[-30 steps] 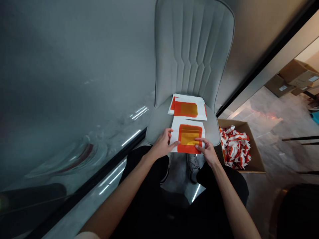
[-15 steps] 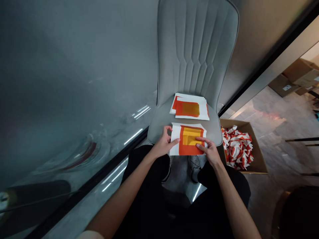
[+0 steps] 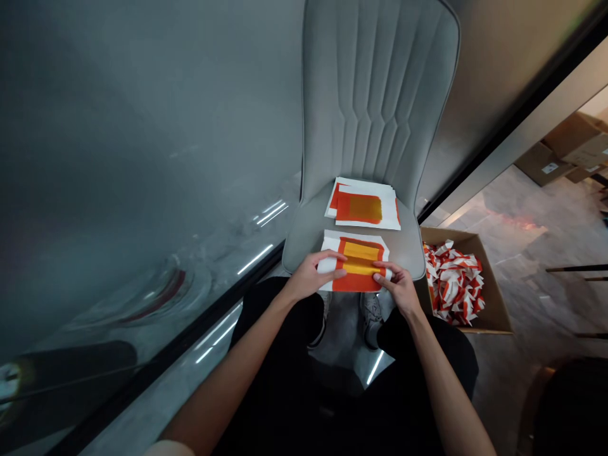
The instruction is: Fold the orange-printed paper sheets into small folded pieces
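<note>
A white paper sheet [image 3: 360,256] printed with an orange frame and a yellow middle lies at the front edge of a grey chair seat [image 3: 304,234]. Its near edge is curled up and over. My left hand [image 3: 311,275] pinches the sheet's left near corner, fingers closed on the rolled paper. On the right near corner my right hand [image 3: 398,286] grips the same way. A stack of like sheets [image 3: 365,204] rests further back on the seat, flat and untouched.
The padded chair back [image 3: 380,88] rises behind the seat. A cardboard box [image 3: 494,304] full of folded red and white papers [image 3: 451,282] stands on the floor at the right. More cardboard boxes [image 3: 565,149] sit far right. A dark glass wall [image 3: 118,158] fills the left.
The sheet lay flat under both hands a second ago; its near edge has since been lifted and folded away from me, so it looks shorter. The stack has not moved.
</note>
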`<state>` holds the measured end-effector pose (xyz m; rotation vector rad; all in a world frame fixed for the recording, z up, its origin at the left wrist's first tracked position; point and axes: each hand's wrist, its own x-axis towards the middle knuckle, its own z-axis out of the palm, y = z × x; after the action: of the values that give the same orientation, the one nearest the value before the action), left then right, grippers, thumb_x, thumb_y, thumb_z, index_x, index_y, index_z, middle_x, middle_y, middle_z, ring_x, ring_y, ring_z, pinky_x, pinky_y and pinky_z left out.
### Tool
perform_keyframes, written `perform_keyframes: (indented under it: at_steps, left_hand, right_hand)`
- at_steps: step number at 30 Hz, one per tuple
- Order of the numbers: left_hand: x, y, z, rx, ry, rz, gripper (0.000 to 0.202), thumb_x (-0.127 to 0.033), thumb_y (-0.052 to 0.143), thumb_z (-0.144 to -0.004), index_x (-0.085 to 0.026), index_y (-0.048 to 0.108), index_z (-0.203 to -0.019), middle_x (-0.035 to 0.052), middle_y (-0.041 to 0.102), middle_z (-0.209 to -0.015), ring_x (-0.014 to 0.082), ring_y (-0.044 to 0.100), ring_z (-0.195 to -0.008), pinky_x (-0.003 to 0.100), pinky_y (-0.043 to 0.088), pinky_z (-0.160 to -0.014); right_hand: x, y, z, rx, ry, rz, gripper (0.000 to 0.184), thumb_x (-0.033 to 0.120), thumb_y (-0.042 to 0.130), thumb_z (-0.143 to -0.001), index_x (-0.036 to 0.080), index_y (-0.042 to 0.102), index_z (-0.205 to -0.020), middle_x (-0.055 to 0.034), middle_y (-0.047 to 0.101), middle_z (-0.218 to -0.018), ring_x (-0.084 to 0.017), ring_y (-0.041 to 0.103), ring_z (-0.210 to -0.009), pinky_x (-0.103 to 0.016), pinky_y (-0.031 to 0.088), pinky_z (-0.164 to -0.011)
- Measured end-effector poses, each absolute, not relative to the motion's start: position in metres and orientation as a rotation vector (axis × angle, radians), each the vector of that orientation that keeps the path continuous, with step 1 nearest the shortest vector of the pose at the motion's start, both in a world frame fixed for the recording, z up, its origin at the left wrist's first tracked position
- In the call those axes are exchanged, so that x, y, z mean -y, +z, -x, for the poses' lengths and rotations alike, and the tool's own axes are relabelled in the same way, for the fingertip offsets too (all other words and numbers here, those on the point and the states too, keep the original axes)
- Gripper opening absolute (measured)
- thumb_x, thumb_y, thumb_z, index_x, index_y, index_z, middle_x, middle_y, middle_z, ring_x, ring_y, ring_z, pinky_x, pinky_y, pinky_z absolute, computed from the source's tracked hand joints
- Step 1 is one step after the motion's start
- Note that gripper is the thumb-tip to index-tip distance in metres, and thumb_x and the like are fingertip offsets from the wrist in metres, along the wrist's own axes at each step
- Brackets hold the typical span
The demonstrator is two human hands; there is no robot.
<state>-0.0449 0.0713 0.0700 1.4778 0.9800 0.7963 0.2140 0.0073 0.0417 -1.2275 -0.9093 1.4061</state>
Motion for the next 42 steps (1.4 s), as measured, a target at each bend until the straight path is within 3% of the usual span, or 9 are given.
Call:
perform_keyframes:
  at_steps: [3,8,12,15,22,26,32,37,42]
  left_hand:
    - [-0.076,0.065,0.045,-1.019,0.808,-1.457,0.046,-0.049,0.087,-0.074,-0.021,0.078,-0.11,0.0071,0.074,-0.103,0.0261,0.068,-0.099,0.033,0.056,-0.081]
    - [-0.078,0.043,0.045,-1.124,0.777,-1.493,0.056,-0.054,0.082,-0.079,-0.017,0.074,-0.12,0.005,0.069,-0.09,0.0207,0.064,-0.082,0.034,0.055,-0.079]
    - [-0.07,0.044,0.045,-1.449,0.852,-1.973,0.062,-0.048,0.087,-0.078,-0.026,0.07,-0.134,0.0126,0.058,-0.131,0.0336,0.053,-0.123,0.052,0.043,-0.111]
    - [-0.067,0.05,0.039,-1.368,0.751,-2.257,0.059,-0.05,0.084,-0.082,-0.03,0.069,-0.136,0.0128,0.046,-0.149,0.0381,0.043,-0.137,0.056,0.036,-0.115]
    - [-0.075,0.044,0.019,-1.133,0.576,-2.372,0.024,-0.038,0.066,-0.1,-0.025,0.076,-0.117,0.0067,0.069,-0.115,0.0251,0.059,-0.116,0.049,0.034,-0.112]
    - [-0.077,0.042,0.016,-1.063,0.507,-2.369,0.025,-0.036,0.068,-0.099,-0.022,0.076,-0.119,0.0067,0.071,-0.109,0.0245,0.061,-0.109,0.043,0.043,-0.102]
    - [-0.078,0.04,0.014,-1.016,0.478,-2.38,0.022,-0.032,0.069,-0.099,-0.02,0.077,-0.115,0.0073,0.072,-0.106,0.0234,0.064,-0.103,0.038,0.048,-0.096]
    - [-0.079,0.036,0.012,-1.007,0.447,-2.376,0.02,-0.031,0.068,-0.1,-0.02,0.078,-0.114,0.0068,0.073,-0.102,0.0222,0.066,-0.099,0.034,0.051,-0.089]
    - [-0.079,0.03,0.012,-1.024,0.429,-2.354,0.02,-0.032,0.068,-0.099,-0.022,0.078,-0.113,0.0063,0.073,-0.103,0.0219,0.067,-0.101,0.033,0.052,-0.088]
  right_hand:
    - [-0.009,0.04,-0.213,0.959,1.401,1.241,0.048,0.044,0.093,-0.068,0.026,0.08,-0.111,-0.0035,0.08,-0.106,-0.023,0.073,-0.096,-0.034,0.059,-0.088]
    - [-0.013,0.03,-0.216,0.988,1.303,1.362,0.054,0.053,0.089,-0.071,0.021,0.08,-0.114,-0.004,0.079,-0.09,-0.022,0.071,-0.082,-0.033,0.059,-0.075]
    - [-0.016,0.02,-0.217,1.031,1.256,1.414,0.052,0.054,0.088,-0.072,0.019,0.081,-0.109,-0.0044,0.078,-0.088,-0.02,0.068,-0.076,-0.031,0.056,-0.069]
    - [-0.017,0.015,-0.215,1.027,1.292,1.404,0.052,0.053,0.087,-0.072,0.02,0.08,-0.111,-0.0047,0.079,-0.094,-0.019,0.068,-0.076,-0.03,0.055,-0.07]
    - [-0.018,0.008,-0.211,1.094,1.26,1.397,0.047,0.05,0.087,-0.074,0.02,0.081,-0.11,-0.0073,0.079,-0.11,-0.024,0.071,-0.096,-0.035,0.057,-0.086]
    - [-0.018,0.007,-0.211,1.077,1.26,1.374,0.044,0.048,0.087,-0.074,0.022,0.081,-0.108,-0.0074,0.079,-0.112,-0.026,0.071,-0.106,-0.038,0.055,-0.096]
    - [-0.017,0.009,-0.214,1.125,1.245,1.394,0.039,0.048,0.086,-0.075,0.021,0.081,-0.104,-0.0068,0.078,-0.111,-0.025,0.07,-0.103,-0.037,0.054,-0.094]
    - [-0.014,0.016,-0.222,1.44,0.915,1.627,0.038,0.049,0.079,-0.084,0.023,0.08,-0.111,-0.0051,0.07,-0.091,-0.019,0.057,-0.071,-0.036,0.053,-0.075]
    - [-0.012,0.021,-0.223,1.749,0.516,1.618,0.027,0.045,0.073,-0.093,0.026,0.082,-0.11,-0.0107,0.058,-0.102,-0.028,0.056,-0.1,-0.043,0.051,-0.092]
